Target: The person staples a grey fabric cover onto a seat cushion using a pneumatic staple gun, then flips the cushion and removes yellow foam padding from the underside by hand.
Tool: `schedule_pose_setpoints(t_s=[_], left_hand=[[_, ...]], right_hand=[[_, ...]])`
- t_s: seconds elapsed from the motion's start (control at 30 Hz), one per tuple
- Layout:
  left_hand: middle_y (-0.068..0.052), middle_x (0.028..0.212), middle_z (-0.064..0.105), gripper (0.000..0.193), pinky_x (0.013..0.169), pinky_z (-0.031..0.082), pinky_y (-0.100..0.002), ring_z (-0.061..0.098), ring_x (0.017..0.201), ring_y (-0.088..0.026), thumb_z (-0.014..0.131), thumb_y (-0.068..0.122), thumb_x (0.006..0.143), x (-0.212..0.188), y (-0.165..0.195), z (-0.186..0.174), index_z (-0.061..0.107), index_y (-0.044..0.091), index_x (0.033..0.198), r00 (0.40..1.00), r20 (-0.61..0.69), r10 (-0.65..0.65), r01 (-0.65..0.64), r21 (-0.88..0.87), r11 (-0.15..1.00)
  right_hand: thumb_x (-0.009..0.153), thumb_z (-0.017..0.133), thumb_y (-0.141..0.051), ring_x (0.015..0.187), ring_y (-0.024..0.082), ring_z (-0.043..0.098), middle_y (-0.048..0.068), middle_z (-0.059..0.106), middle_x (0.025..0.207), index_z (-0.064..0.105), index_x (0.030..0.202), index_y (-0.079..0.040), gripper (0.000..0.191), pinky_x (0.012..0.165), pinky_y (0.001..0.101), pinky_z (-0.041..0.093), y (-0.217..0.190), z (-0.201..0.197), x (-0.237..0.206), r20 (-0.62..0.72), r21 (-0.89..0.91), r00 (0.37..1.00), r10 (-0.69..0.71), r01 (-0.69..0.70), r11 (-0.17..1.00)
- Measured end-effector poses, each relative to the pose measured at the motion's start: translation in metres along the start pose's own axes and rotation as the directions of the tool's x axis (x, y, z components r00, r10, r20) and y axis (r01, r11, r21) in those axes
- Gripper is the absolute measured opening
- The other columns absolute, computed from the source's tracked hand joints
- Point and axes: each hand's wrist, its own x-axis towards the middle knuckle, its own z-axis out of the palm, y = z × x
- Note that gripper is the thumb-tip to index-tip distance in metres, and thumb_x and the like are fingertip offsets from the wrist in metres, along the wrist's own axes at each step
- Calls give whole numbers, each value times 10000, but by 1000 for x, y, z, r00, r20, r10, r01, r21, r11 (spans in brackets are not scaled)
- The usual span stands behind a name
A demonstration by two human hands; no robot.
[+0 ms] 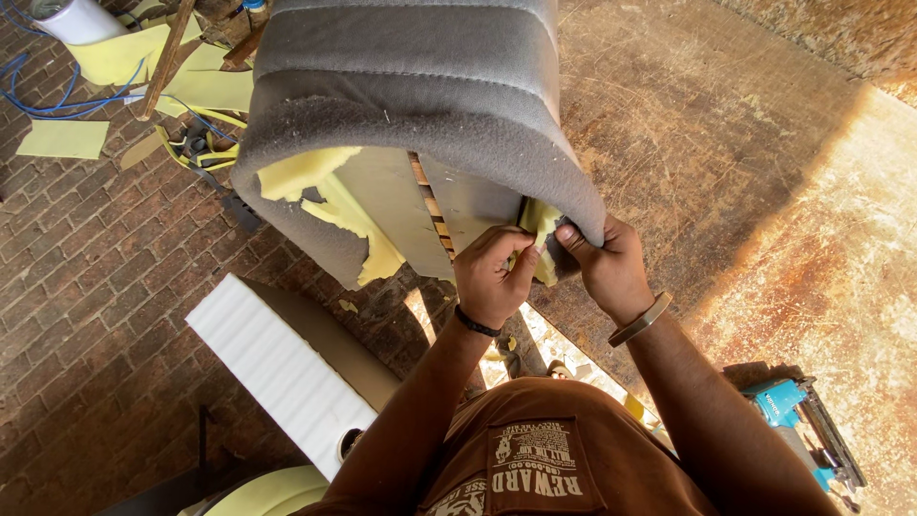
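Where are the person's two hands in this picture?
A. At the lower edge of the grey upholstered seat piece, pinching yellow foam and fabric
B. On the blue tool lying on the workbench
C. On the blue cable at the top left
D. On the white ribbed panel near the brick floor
A: the left hand and the right hand both pinch the yellow foam at the edge of the grey upholstered seat piece, far from the blue tool.

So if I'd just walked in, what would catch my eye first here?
Probably the big grey upholstered cushion standing on the worn workbench, yellow foam showing underneath. At its lower edge, the left hand and right hand pinch the grey fabric. A blue staple gun lies at bottom right.
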Motion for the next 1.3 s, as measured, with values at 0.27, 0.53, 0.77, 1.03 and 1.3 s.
schedule_pose_setpoints(t_s=[0.27, 0.53, 0.77, 1.03, 1.3], left_hand=[[-92, 855, 768, 129, 550, 543, -284, 700, 684, -169, 651, 27, 958, -33, -66, 13, 694, 81, 848, 939, 158, 306, -330, 155, 931], [-111, 1063, 776, 188, 610, 624, -262, 763, 789, -159, 616, 24, 983, -72, -55, -12, 734, 53, 1127, 973, 211, -99, 93, 36, 995], [-67, 1014, 757, 159, 718, 614, -278, 739, 866, -171, 783, 95, 926, -5, -13, 8, 736, 90, 1077, 994, 39, 103, -107, 120, 987], [-11, 973, 729, 149, 689, 611, -232, 718, 826, -129, 739, -6, 910, -10, -42, 35, 706, 105, 1004, 979, 64, 194, -203, 209, 957], [-11, 944, 745, 172, 594, 571, -259, 689, 757, -137, 685, -37, 903, -71, -86, 24, 706, 130, 940, 860, 482, 169, -331, 275, 902]], right_hand=[[992, 620, -100, 693, 153, 695, 102, 746, 863, 716, 1051, 6, 155, 641, 319, 600, -9, 12, 8, -156, 104, 986, 59, -43, 994], [1037, 556, -109, 688, 183, 672, 140, 725, 892, 680, 1118, 36, 208, 642, 345, 600, 0, -6, 15, -73, 24, 997, 13, -11, 1000], [1035, 577, -150, 615, 182, 661, 130, 720, 811, 689, 1064, 34, 217, 573, 344, 572, -2, -4, 19, 0, 17, 978, 211, -211, 977], [1013, 624, -160, 658, 185, 693, 168, 737, 846, 715, 1059, 47, 231, 606, 350, 596, -7, -6, 17, 12, 40, 982, 188, -188, 981], [1034, 564, -104, 610, 201, 687, 165, 731, 823, 708, 1030, 51, 212, 577, 348, 595, -2, -5, 23, -97, 94, 961, 258, -249, 964]])
